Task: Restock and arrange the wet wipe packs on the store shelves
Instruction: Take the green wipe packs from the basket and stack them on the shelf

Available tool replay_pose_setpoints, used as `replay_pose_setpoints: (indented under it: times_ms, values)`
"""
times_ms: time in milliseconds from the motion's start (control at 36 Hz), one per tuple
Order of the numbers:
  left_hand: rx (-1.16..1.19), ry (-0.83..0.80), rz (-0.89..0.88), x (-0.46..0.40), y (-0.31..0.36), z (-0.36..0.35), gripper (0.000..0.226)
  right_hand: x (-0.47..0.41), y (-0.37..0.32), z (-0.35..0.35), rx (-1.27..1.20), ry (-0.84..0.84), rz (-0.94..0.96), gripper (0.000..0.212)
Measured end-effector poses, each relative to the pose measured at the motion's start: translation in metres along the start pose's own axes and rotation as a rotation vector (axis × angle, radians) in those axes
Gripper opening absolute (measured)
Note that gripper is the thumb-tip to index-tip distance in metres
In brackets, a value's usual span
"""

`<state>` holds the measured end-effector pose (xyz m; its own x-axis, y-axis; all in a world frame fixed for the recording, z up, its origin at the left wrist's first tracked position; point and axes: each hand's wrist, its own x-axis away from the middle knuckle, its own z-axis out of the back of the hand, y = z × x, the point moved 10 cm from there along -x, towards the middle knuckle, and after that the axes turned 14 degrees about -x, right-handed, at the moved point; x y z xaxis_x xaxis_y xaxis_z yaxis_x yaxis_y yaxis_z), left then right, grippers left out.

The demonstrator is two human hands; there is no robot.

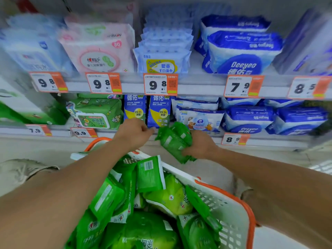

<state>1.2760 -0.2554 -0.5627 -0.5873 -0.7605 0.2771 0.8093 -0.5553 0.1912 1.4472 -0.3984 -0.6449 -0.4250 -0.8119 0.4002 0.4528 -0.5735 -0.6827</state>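
Centre of the frame, before the lower shelf (197, 136): my right hand (202, 147) grips a bundle of green wipe packs (173, 141), ready for shelving. My left hand (133, 131) is curled, seemingly holding nothing. Lower frame, the basket (231, 209) holds more green packs.

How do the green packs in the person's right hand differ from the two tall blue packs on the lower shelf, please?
The green packs are held tilted in the right hand, off the shelf; the blue packs stand upright on the shelf. Green bears no yellow patch; blue does. Both are soft plastic packs.
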Motion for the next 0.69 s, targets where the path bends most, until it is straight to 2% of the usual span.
replay_pose_setpoints:
  times_ms: [56, 111, 167, 222, 278, 333, 361, 417, 500, 556, 611, 694]
  values:
    - [0.278, 0.011, 0.089, 0.018, 0.015, 0.018, 0.066, 0.025, -0.040, 0.043, 0.103, 0.143, 0.112, 0.038]
    - [0.728, -0.181, 0.127, 0.046, 0.049, 0.018, 0.075, 0.062, -0.085, 0.076, 0.173, 0.305, 0.214, 0.048]
    - [1.032, -0.337, 0.056, 0.075, 0.096, 0.026, 0.078, 0.108, -0.133, 0.085, 0.220, 0.400, 0.350, 0.055]
    - [1.240, -0.253, 0.078, 0.087, 0.105, 0.042, 0.076, 0.143, -0.169, 0.073, 0.194, 0.368, 0.509, 0.066]
    - [1.367, -0.122, 0.206, 0.095, 0.077, 0.050, 0.074, 0.165, -0.182, 0.060, -0.032, 0.177, 0.570, 0.069]
    - [1.370, -0.112, 0.281, 0.111, 0.045, 0.042, 0.080, 0.171, -0.170, 0.052, -0.210, -0.024, 0.542, 0.047]
    - [1.356, -0.120, 0.307, 0.124, 0.031, 0.038, 0.071, 0.174, -0.160, 0.051, -0.194, -0.056, 0.503, 0.034]
    - [1.314, -0.131, 0.340, 0.150, 0.008, 0.032, 0.046, 0.178, -0.124, 0.041, -0.057, -0.112, 0.328, 0.045]
    - [1.294, -0.129, 0.309, 0.178, -0.005, 0.031, 0.043, 0.198, -0.055, -0.009, 0.301, -0.301, 0.052, 0.049]
    - [1.278, -0.107, 0.262, 0.192, -0.006, 0.037, 0.049, 0.201, -0.031, -0.028, 0.485, -0.254, -0.003, 0.058]
    - [1.252, -0.109, 0.214, 0.199, -0.003, 0.041, 0.064, 0.198, -0.021, -0.039, 0.485, -0.189, -0.024, 0.064]
    - [1.225, -0.107, 0.174, 0.203, -0.002, 0.045, 0.075, 0.190, -0.017, -0.052, 0.515, -0.161, -0.020, 0.033]
